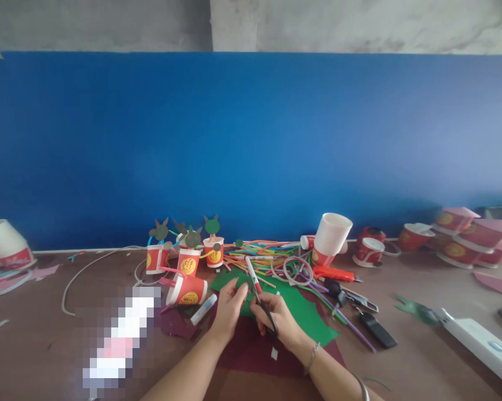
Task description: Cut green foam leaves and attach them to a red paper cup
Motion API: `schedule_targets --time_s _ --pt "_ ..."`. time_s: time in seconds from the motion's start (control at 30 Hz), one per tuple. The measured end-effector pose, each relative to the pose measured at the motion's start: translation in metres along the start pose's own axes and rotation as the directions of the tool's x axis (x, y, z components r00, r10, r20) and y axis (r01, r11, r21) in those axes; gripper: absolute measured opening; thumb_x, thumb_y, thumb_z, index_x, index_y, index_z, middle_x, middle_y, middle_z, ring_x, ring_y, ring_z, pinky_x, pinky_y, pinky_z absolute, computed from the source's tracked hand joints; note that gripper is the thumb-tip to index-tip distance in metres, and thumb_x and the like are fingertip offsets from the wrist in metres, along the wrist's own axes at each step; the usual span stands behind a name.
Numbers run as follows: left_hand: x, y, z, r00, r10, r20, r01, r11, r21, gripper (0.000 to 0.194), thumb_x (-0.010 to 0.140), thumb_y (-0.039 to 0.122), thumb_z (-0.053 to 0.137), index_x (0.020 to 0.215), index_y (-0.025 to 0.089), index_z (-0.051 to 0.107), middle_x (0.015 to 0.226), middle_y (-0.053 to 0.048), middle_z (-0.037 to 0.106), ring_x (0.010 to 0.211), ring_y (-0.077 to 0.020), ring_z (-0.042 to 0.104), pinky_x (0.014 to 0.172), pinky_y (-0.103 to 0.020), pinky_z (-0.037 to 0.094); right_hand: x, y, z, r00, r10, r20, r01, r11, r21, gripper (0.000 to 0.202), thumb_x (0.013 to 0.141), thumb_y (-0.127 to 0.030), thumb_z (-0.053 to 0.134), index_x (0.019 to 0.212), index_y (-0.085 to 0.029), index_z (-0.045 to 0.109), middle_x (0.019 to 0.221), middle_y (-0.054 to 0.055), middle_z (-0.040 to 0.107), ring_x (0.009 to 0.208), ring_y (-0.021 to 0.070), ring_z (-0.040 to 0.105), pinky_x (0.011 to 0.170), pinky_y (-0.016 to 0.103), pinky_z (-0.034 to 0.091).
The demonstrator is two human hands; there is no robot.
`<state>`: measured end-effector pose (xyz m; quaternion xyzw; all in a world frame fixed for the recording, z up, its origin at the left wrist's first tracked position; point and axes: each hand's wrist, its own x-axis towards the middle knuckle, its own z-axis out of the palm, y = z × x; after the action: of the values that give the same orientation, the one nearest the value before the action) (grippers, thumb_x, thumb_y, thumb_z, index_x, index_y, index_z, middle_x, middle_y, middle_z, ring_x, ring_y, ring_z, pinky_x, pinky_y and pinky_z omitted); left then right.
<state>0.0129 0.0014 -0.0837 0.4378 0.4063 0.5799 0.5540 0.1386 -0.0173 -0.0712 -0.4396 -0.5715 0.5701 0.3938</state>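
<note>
At the middle of the table, my left hand [230, 307] is closed, its thumb and fingertips pinching a piece of green paper. My right hand [281, 322] grips a pair of scissors [269, 318] by the dark handles, the blades pointing up toward the paper. Below both hands lies a large green sheet [313, 317], on top of a dark red sheet [251, 356]. Just beyond the scissors is a white and red marker [253, 272]. To the left of my left hand a glue stick [204, 309] lies beside a tipped red paper cup [188, 291].
Several cup figures with animal-shaped paper heads [212, 225] stand behind on the left. Coloured pipe cleaners [254, 252], a stack of white cups [333, 234], an orange utility knife [334, 273] and keys [337, 293] lie farther back. A white power strip [480, 345] is at right.
</note>
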Motion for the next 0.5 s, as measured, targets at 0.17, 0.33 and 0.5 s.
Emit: schedule_targets --time_s 0.17,0.33,0.5 --pt "0.0004 0.0023 -0.0002 1.000 -0.021 -0.004 0.021 1.000 0.003 0.038 0.067 0.047 0.066 0.061 0.017 0.042 0.049 0.009 0.034 0.046 -0.0048 0.025 0.045 -0.020 0.018 0.0007 0.0010 -0.0013 1.000 0.003 -0.005 -0.003 1.000 -0.024 0.031 0.070 -0.044 0.064 0.062 -0.016 0.054 0.038 -0.006 0.049 0.032 0.0072 0.042 0.035 0.018 0.031" --pt "0.0002 0.0035 0.0008 0.996 -0.062 -0.058 0.059 0.996 -0.063 0.042 0.063 0.048 0.069 0.060 0.018 0.040 0.048 0.010 0.034 0.044 -0.0042 0.025 0.045 -0.019 0.018 0.0009 -0.0003 -0.0020 1.000 0.009 -0.001 -0.009 1.000 -0.028 0.031 0.070 -0.043 0.063 0.061 -0.016 0.053 0.038 -0.006 0.048 0.031 0.0064 0.040 0.035 0.018 0.030" --pt "0.0005 0.0044 0.0012 0.996 -0.050 -0.069 0.048 0.998 -0.041 0.047 0.066 0.051 0.066 0.054 0.018 0.036 0.046 0.010 0.028 0.042 -0.0034 0.021 0.044 -0.020 0.017 0.0012 0.0009 -0.0011 1.000 0.016 -0.001 -0.016 1.000 0.018 0.033 0.068 -0.046 0.064 0.076 -0.017 0.050 0.039 -0.007 0.049 0.032 0.0073 0.041 0.035 0.018 0.031"
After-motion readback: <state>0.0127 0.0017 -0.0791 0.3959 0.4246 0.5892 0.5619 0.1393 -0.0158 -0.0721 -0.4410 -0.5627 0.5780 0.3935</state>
